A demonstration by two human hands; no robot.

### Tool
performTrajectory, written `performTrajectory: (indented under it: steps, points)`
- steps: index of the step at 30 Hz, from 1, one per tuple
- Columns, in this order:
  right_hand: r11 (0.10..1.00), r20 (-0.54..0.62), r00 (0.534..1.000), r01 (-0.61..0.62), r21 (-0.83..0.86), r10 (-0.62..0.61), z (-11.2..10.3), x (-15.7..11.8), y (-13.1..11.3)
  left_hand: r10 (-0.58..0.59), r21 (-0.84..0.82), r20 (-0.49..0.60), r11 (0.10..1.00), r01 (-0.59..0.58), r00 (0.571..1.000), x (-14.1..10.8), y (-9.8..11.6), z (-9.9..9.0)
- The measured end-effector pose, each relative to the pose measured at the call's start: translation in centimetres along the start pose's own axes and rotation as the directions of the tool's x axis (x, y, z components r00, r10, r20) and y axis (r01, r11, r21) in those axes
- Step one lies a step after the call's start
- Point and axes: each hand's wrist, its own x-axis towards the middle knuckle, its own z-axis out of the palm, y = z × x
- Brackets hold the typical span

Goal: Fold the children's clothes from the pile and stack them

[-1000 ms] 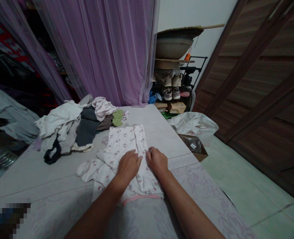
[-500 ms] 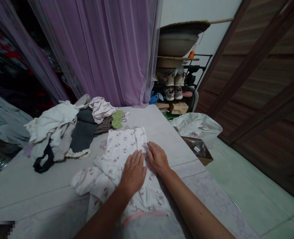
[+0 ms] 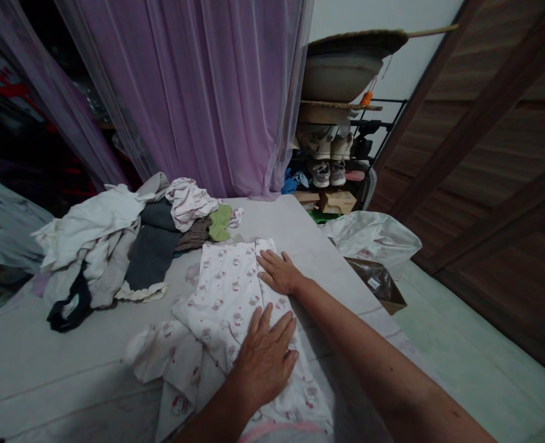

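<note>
A white child's top (image 3: 221, 289) with a small cartoon print and a pink edge lies spread on the bed-like surface, one sleeve out to the left. My left hand (image 3: 267, 351) rests palm down on its middle, fingers spread. Farther up, near the folded right edge, my right hand (image 3: 279, 272) lies flat on the cloth with its fingers stretched to the left. Neither hand grips anything. My left forearm covers part of the lower end of the garment.
A heap of clothes (image 3: 111, 240) lies to the left on the pale sheet (image 3: 346, 307). Behind hangs a purple curtain (image 3: 208, 92). Beyond the right edge are an open cardboard box (image 3: 395, 298), a clear plastic bag (image 3: 378, 237) and a rack with shoes (image 3: 330, 172).
My left hand has slid toward me and to the right over the cloth, its fingers now more spread. My right hand has moved slightly up and left and flattened. The view has shifted slightly.
</note>
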Motion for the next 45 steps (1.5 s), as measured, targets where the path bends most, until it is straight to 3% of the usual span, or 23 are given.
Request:
performTrajectory:
  steps: [11, 16, 20, 24, 26, 31, 34, 39, 45]
  points:
    - [0.998, -0.021, 0.999, -0.042, -0.044, 0.041, 0.0, 5.3, 2.0, 0.023, -0.044, 0.035, 0.999, -0.021, 0.999, -0.2, 0.5, -0.4]
    - [0.993, -0.133, 0.985, -0.119, -0.026, 0.115, -0.7, 6.0, 1.4, 0.053, -0.022, -0.073, 0.998, -0.055, 0.996, -0.4, 0.5, 0.6]
    - [0.994, -0.217, 0.970, -0.112, 0.020, 0.113, -1.8, 2.1, 0.8, 0.062, -0.034, -0.210, 0.997, -0.071, 0.976, -0.5, 0.3, 0.6]
    - [0.983, -0.096, 0.979, 0.183, 0.021, -0.180, -0.9, -4.0, 0.3, 0.081, -0.026, -0.237, 0.996, -0.089, 0.968, -0.7, 0.4, -0.3]
    - [0.970, -0.052, 0.970, 0.241, 0.024, -0.239, 0.0, -5.8, 0.2, 0.096, -0.019, -0.235, 0.994, -0.104, 0.967, -1.1, 0.6, -0.4]
    - [0.999, -0.090, 0.996, 0.030, 0.037, -0.026, 0.8, -6.2, -0.7, 0.119, -0.036, -0.224, 0.991, -0.130, 0.967, -2.2, 0.2, -0.9]
    - [0.993, -0.152, 0.984, -0.086, 0.081, 0.097, 1.0, -7.6, -2.7, 0.049, -0.081, -0.175, 0.995, -0.064, 0.983, -2.3, -0.9, -2.0]
    - [0.992, -0.116, 0.991, 0.081, 0.092, -0.070, 2.2, -13.0, -4.4, -0.085, 0.016, -0.098, 0.996, 0.087, 0.991, -2.0, -2.4, -3.3]
    - [0.989, -0.105, 0.986, -0.122, 0.078, 0.130, 1.3, -15.2, -3.8, -0.188, 0.019, 0.030, 0.982, 0.187, 0.982, -1.8, -2.3, -3.7]
